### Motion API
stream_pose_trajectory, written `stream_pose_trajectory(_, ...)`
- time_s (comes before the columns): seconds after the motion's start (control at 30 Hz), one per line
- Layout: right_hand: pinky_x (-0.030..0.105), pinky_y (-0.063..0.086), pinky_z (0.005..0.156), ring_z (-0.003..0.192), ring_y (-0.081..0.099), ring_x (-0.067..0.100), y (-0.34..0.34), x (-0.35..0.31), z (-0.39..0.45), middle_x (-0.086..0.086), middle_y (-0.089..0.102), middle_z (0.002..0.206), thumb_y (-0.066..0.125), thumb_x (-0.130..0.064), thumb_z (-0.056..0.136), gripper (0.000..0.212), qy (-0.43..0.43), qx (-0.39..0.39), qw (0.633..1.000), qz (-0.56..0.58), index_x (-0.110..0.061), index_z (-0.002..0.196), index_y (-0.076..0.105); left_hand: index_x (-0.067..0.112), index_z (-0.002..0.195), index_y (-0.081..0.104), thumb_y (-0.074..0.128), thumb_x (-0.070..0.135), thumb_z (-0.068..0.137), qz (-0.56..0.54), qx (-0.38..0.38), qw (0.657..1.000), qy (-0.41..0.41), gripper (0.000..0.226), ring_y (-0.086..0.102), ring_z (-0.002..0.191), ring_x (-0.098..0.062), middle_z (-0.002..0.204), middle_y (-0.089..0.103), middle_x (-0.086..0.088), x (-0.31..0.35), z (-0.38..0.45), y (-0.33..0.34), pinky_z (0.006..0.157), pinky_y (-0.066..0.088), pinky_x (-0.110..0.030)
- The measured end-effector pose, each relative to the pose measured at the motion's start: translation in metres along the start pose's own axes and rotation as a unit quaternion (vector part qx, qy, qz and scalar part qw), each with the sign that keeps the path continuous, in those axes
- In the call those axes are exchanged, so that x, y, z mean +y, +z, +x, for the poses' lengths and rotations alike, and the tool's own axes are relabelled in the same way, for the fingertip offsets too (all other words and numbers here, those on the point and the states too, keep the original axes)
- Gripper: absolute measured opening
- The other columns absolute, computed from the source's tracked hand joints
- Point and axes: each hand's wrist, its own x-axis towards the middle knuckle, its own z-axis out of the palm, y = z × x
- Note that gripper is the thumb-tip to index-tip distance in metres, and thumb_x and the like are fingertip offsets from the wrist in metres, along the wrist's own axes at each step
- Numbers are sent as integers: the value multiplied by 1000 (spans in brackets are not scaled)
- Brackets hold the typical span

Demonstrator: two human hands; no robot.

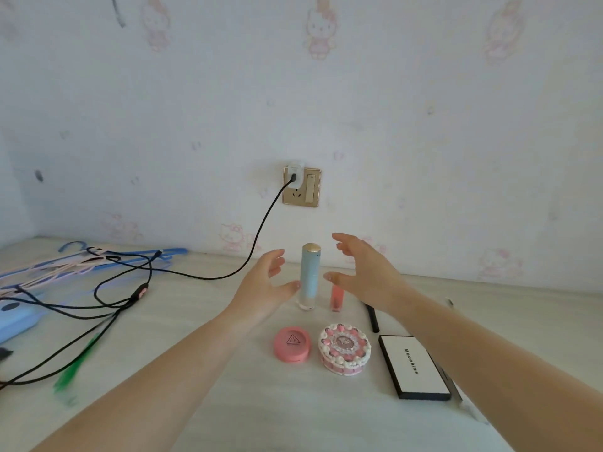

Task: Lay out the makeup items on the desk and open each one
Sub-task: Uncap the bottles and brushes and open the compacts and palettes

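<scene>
The fingers of both hands are spread apart and hold nothing. Between them stands the pale blue tube (pixel 309 277), upright, with its long axis vertical and its gold cap on top. The left hand (pixel 266 285) is nearer: its thumb tip is just beside the tube's lower half, maybe touching. The right hand (pixel 362 272) hovers on the other side, palm down, above a small pink bottle (pixel 336 296). Closer to the person than the fingers, a pink compact (pixel 292 344), a decorated round box (pixel 344 349) and a white palette (pixel 414 367) lie shut on the tabletop (pixel 228 370).
</scene>
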Motion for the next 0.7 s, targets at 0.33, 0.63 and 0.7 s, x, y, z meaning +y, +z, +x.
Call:
stream_pose_trajectory(0.33, 45, 30, 108, 121, 49, 12, 28, 12, 53, -14, 56, 129, 61, -50, 81, 59, 63, -26, 995, -72, -31, 133, 41, 23, 135, 42, 77, 26, 74, 12, -55, 998, -26, 70, 48, 121, -5, 126, 52, 10, -39, 52, 18, 98, 37, -24)
stream_pose_trajectory(0.63, 39, 42, 96, 100, 58, 10, 52, 24, 67, -19, 57, 95, 66, -53, 72, 44, 59, -17, 998, -20, -29, 106, 52, 27, 103, 63, 74, 18, 78, -31, -99, 995, -6, 29, 66, 95, -2, 99, 72, 10, -58, 67, 30, 78, 50, -15)
stream_pose_trajectory(0.7, 30, 45, 88, 103, 58, 8, 55, 24, 68, -18, 59, 99, 67, -50, 73, 42, 61, -16, 998, 12, -29, 107, 52, 28, 102, 61, 71, 17, 80, -27, -95, 995, 1, 26, 67, 94, -6, 99, 71, 7, -57, 66, 29, 77, 51, -15)
